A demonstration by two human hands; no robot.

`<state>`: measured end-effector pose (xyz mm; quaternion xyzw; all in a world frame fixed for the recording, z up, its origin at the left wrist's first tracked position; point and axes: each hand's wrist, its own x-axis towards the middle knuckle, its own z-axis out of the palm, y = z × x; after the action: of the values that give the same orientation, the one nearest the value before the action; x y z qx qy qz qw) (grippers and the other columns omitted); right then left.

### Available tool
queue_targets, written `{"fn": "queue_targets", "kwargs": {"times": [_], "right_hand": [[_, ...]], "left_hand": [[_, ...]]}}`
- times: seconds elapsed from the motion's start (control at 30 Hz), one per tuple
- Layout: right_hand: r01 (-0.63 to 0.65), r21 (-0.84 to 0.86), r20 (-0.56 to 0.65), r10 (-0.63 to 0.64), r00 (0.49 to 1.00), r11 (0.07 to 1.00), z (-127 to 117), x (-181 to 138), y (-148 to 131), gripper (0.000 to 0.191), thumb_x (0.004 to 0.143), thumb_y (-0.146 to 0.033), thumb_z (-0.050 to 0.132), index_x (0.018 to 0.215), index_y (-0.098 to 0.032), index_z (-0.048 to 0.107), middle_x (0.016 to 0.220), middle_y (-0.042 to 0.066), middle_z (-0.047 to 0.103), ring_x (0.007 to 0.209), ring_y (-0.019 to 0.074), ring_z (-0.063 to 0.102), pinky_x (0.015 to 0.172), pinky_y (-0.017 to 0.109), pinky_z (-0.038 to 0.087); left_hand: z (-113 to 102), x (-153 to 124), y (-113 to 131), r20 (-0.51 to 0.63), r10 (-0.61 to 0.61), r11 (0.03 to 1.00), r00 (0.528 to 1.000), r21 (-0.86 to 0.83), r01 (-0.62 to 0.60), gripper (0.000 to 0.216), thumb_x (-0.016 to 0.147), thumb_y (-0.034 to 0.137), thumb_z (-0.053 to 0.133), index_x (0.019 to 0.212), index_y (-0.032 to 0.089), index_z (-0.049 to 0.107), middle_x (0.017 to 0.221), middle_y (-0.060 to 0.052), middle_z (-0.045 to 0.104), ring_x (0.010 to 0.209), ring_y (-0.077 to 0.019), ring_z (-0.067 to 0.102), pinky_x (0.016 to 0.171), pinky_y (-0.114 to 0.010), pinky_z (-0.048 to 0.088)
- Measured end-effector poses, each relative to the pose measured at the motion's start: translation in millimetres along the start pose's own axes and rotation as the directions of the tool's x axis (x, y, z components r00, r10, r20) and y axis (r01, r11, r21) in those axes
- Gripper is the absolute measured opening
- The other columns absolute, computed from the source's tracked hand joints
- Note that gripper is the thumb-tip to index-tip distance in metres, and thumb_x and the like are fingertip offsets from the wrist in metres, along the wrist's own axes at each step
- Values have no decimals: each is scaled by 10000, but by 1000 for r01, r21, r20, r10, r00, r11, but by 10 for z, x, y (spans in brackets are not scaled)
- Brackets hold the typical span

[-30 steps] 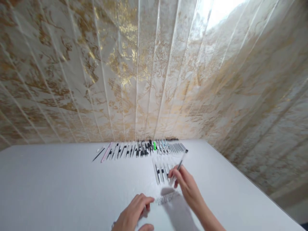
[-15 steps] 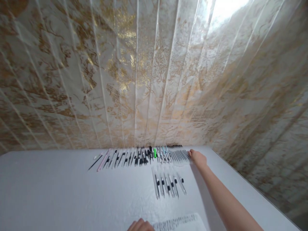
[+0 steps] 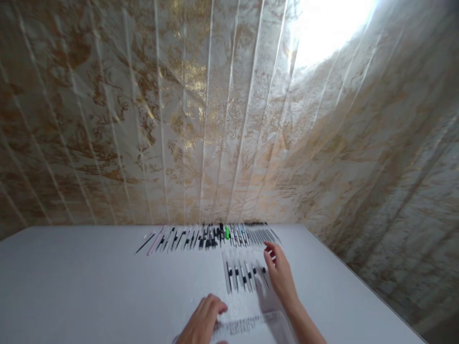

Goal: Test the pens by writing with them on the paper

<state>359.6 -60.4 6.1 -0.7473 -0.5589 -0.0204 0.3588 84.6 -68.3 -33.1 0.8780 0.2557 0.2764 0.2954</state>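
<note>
My right hand (image 3: 279,272) is over the table, its fingers curved and apart with nothing visible in them. Just left of it lies a short row of clear pens (image 3: 244,274) with dark grips; its shadow falls on the rightmost one. My left hand (image 3: 204,317) is low in the picture, fingers loosely bent and spread, beside a pale sheet or pouch (image 3: 251,325) covered in rows of small dark marks. Beyond my right hand, slim grey rods (image 3: 263,236) lie side by side, with one dark rod angled at the right end.
Along the back of the white table (image 3: 107,286) runs a long row of pens and black pen parts (image 3: 211,236), with a green piece (image 3: 227,232) among them. A pink pen (image 3: 156,241) lies toward its left end. Gold-patterned curtains (image 3: 201,119) hang behind and at the right.
My right hand has drawn back from the right end of the grey rods toward the short pen row. The left hand has come up further into view beside the pale sheet.
</note>
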Motion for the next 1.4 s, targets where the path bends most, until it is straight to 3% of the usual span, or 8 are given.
{"fn": "queue_targets", "kwargs": {"times": [0.1,0.23,0.4,0.67,1.0,1.1,1.23,1.4], "right_hand": [[113,202,-44,-106,993,973,102,-412,-191,290,930,-288,354,1131,-184,534,983,78,623,834,193,599,737,293,498],[94,407,-83,-66,994,908,180,-634,-174,231,904,-268,409,1077,-197,545,925,54,614,811,196,589,728,296,484],[30,440,-64,-2,998,898,206,-580,-73,239,902,-287,399,1082,-191,524,958,66,594,830,204,583,745,309,475],[-5,434,-26,18,1000,901,199,-565,-82,243,900,-308,404,1087,-196,510,951,60,584,797,199,577,724,304,471],[113,333,70,-144,987,936,166,-591,-176,195,908,-225,394,1050,-200,525,873,37,590,734,185,569,701,290,467],[215,250,173,-262,949,944,116,-574,-358,197,867,-100,405,940,-202,556,880,46,593,785,189,571,725,287,459],[285,91,311,-299,902,954,118,-561,-767,259,744,32,478,832,-185,588,863,53,610,832,205,568,727,288,441],[378,-4,387,-347,855,926,293,-508,-1200,247,746,-44,604,920,-215,641,982,42,632,925,230,554,788,313,432]], "left_hand": [[-75,293,41,-88,-57,995,995,75,63,475,825,152,504,1282,229,403,1350,-110,471,1260,-264,423,1054,-444,356],[-156,726,10,30,-138,975,990,182,130,674,792,229,564,1403,151,290,1491,-171,336,1389,-306,256,1127,-540,208],[-191,949,-142,122,-89,971,989,232,59,562,795,296,573,1310,137,416,1443,-175,408,1371,-307,287,1124,-518,209],[-285,796,-134,105,-42,986,994,167,24,340,763,172,525,1102,196,512,1281,-105,522,1276,-260,391,1082,-440,303],[-625,263,-214,180,-2,998,984,65,-10,491,613,-11,426,1029,234,509,1273,-55,515,1300,-198,390,1119,-341,292],[-644,208,-210,109,-27,998,994,55,21,563,606,-37,393,1088,237,494,1272,-56,507,1243,-180,440,1090,-324,323],[-591,208,-225,-30,-127,980,991,151,130,375,744,69,477,1089,210,513,1140,-73,556,1094,-222,507,973,-356,407],[-575,210,-226,-103,-235,903,967,344,256,183,826,182,538,1006,198,569,1020,-64,598,984,-247,536,879,-373,416]]}}
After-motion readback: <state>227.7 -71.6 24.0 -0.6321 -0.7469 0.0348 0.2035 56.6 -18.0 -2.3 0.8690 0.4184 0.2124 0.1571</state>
